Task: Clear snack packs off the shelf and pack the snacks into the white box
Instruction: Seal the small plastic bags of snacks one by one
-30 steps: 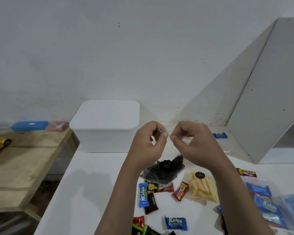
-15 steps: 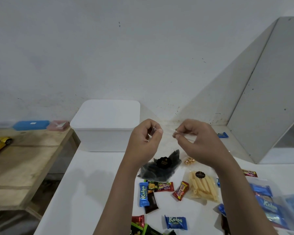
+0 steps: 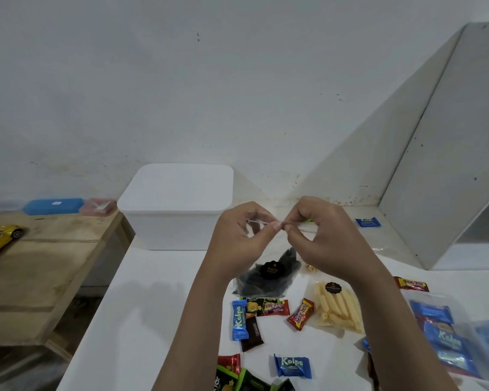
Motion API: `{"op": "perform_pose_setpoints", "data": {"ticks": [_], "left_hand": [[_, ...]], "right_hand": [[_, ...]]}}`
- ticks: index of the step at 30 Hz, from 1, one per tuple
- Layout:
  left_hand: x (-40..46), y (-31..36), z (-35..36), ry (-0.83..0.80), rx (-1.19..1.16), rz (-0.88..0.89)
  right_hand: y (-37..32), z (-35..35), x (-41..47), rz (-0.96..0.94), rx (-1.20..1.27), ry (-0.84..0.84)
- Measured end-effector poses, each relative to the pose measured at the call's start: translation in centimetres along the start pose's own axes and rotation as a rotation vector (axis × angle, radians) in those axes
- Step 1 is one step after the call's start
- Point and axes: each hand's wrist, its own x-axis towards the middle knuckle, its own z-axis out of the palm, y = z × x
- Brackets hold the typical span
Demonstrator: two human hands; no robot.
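clear pack (image 3: pixel 259 221) pinched btw both hands' fingertips – l hand (image 3: pixel 239 241), r hand (image 3: pixel 326 235)

Room around the white box (image 3: pixel 178 210)

Bare counter left of the box and in front of it lets me pass; loose snacks (image 3: pixel 268 314) crowd its front-right, the slanted panel (image 3: pixel 446 153) beyond.

We are seeing the white box (image 3: pixel 178 210) sitting lidded at twelve o'clock on the white table, against the wall. A clear plastic pack (image 3: pixel 259 221) is hanging pinched in the air at one o'clock of the box. Below it, at six o'clock, a clear bag of dark snacks (image 3: pixel 266 280) is lying flat; a clear bag of pale sticks (image 3: pixel 338 309) is lying at three o'clock of that. Blue Kalpa packs (image 3: pixel 240 320) and red beng-beng packs (image 3: pixel 300 314) are lying scattered around them.
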Motion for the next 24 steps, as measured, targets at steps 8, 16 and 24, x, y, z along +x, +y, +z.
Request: {"op": "perform_pose_setpoints", "data": {"ticks": [8,16,24], "left_hand": [[-0.1,0.8,-1.2,0.06,-0.128,-0.008],[0.1,1.4,-1.7,-0.032,-0.09,-0.066],[0.0,2.4,-1.7,-0.078,0.103,0.027]], "right_hand": [[0.2,-1.0,-0.5,0.109,0.225,0.057],[0.2,-1.0,-0.7,0.028,0.155,0.069],[0.1,-0.7,-0.6,-0.025,0.088,0.008]]}}
